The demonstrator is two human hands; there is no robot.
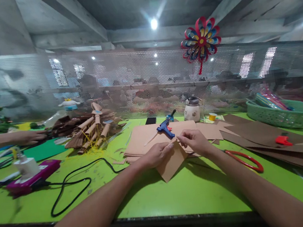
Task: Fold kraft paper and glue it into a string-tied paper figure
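A sheet of tan craft paper (pixel 172 163) hangs at a slant between my hands, one corner pointing down toward the green table. My left hand (pixel 160 154) pinches its upper left edge, thumb on top. At the upper corner, the fingertips of my right hand (pixel 194 140) are closed on the paper's edge, which looks narrowly rolled or folded there. Just behind my hands, a blue hot glue gun (pixel 165 128) with a glue stick lies on a stack of tan paper (pixel 141 139).
Orange-handled scissors (pixel 245 161) and brown sheets (pixel 257 133) lie at right, near a green basket (pixel 290 111). Rolled paper pieces (pixel 94 129), a purple power strip (pixel 34 178) and a black cord (pixel 90 179) lie left. Another person's hand (pixel 26 137) reaches in. A jar (pixel 191 110) stands behind.
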